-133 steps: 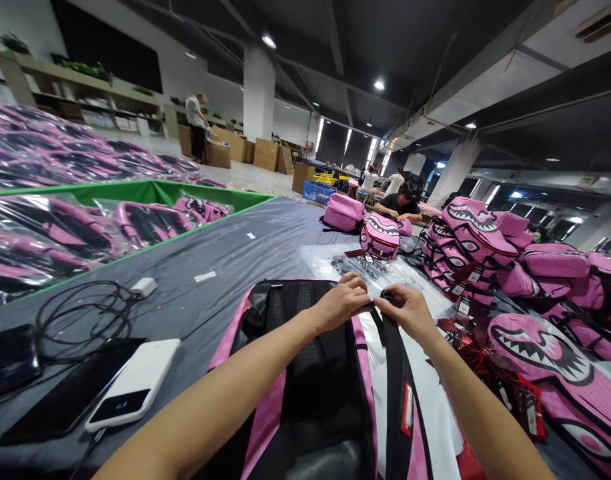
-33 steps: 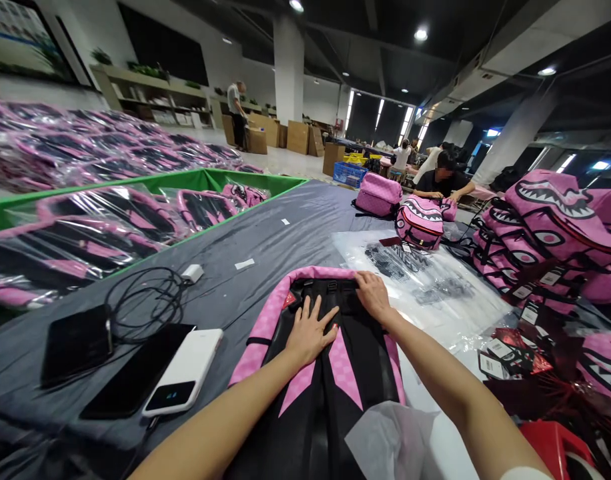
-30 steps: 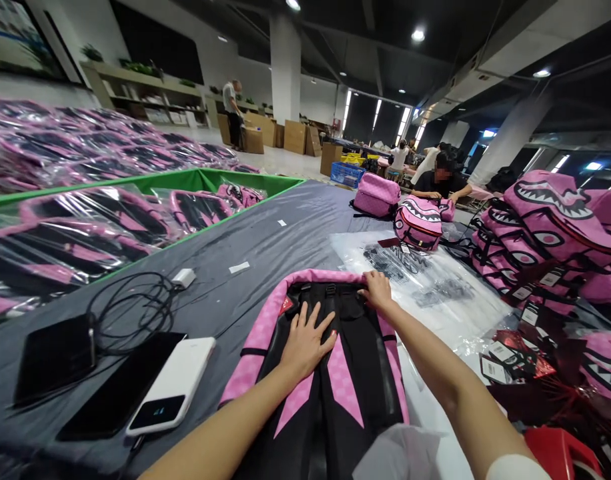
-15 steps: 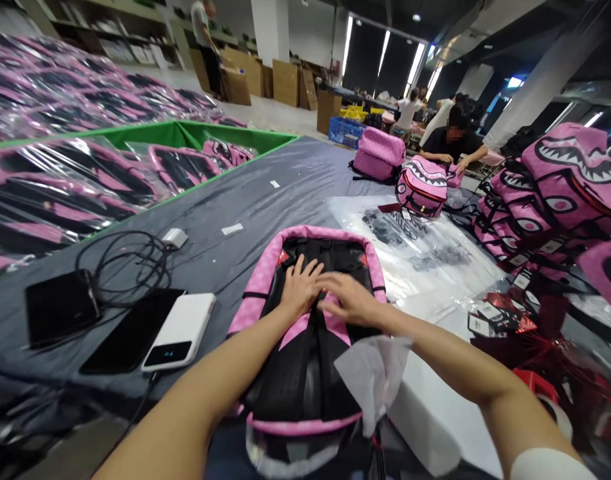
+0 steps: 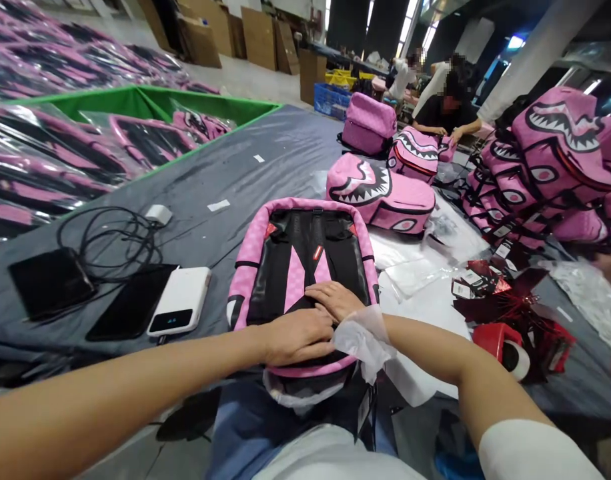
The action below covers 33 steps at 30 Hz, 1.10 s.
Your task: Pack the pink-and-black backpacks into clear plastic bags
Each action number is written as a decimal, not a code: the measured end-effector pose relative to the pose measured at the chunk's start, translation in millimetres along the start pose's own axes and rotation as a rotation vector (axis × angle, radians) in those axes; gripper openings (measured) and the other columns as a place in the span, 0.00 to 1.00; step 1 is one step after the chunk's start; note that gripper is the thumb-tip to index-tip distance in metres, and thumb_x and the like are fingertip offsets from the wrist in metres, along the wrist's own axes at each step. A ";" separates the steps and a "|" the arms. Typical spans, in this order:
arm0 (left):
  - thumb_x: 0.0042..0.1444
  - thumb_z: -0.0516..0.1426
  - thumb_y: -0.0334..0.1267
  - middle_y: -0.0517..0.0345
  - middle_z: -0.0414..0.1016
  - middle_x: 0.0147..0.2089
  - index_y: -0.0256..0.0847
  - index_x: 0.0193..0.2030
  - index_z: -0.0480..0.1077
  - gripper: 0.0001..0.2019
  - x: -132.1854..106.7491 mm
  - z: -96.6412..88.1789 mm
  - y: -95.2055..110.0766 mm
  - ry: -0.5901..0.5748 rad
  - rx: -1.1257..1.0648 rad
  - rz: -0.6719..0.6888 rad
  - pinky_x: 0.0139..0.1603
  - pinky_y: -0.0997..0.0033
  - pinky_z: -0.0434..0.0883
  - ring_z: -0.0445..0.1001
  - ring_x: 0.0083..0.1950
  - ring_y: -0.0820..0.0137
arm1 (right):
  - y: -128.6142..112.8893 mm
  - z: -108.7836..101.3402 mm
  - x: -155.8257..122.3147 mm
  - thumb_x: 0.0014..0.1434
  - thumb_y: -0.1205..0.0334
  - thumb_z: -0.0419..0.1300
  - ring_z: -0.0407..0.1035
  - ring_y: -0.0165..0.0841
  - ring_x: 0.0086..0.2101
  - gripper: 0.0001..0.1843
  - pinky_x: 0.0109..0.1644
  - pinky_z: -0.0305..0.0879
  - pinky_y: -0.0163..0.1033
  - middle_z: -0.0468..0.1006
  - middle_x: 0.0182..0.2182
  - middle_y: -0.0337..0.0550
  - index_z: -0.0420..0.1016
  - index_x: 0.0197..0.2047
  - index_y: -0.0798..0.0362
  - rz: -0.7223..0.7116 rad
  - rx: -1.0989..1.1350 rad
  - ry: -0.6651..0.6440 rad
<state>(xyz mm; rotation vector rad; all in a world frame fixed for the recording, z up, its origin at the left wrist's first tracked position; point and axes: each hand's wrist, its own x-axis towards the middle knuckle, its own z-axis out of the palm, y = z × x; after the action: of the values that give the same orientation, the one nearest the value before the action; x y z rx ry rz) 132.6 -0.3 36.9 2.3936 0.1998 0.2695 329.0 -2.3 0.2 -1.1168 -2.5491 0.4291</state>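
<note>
The worktop is bright and shadows are soft. White light shines off the plastic bags on the left. The edges look bent and stretched, and the far right edge is blurry.

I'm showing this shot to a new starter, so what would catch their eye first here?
First, the pink and black fabric backpack lying straps-up in the middle of the dark grey table, with the left hand and right hand resting on its lower half. To the right rises a pile of pink shark-mouth backpacks. To the left, plastic-wrapped pink backpacks fill a green-walled bin.
</note>
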 end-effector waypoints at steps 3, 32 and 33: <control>0.67 0.45 0.50 0.50 0.78 0.36 0.48 0.36 0.77 0.21 9.5 19.7 -28.3 0.012 0.032 -0.018 0.58 0.58 0.70 0.74 0.43 0.59 | 2.8 0.7 0.8 0.69 0.70 0.49 0.69 0.34 0.57 0.23 0.64 0.65 0.45 0.76 0.56 0.48 0.67 0.64 0.51 0.076 0.080 0.081; 0.72 0.42 0.42 0.54 0.63 0.73 0.54 0.72 0.61 0.24 -7.4 40.0 -115.7 0.628 0.805 -0.166 0.71 0.46 0.56 0.60 0.72 0.56 | -11.6 15.3 32.6 0.69 0.57 0.59 0.70 0.34 0.44 0.07 0.53 0.61 0.37 0.78 0.40 0.44 0.74 0.44 0.51 -0.667 -0.229 -0.495; 0.72 0.42 0.42 0.56 0.63 0.73 0.56 0.72 0.60 0.24 -8.4 43.8 -112.3 0.598 0.818 -0.150 0.71 0.47 0.57 0.62 0.72 0.58 | -16.4 10.9 28.9 0.68 0.59 0.59 0.70 0.34 0.45 0.06 0.54 0.62 0.37 0.78 0.39 0.43 0.74 0.43 0.52 -0.635 -0.213 -0.473</control>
<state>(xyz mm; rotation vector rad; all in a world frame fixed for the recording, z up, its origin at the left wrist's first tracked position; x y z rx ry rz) 127.6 52.7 -71.7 2.9917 0.9076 0.9868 295.4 7.2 1.8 -0.2121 -3.2243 0.2771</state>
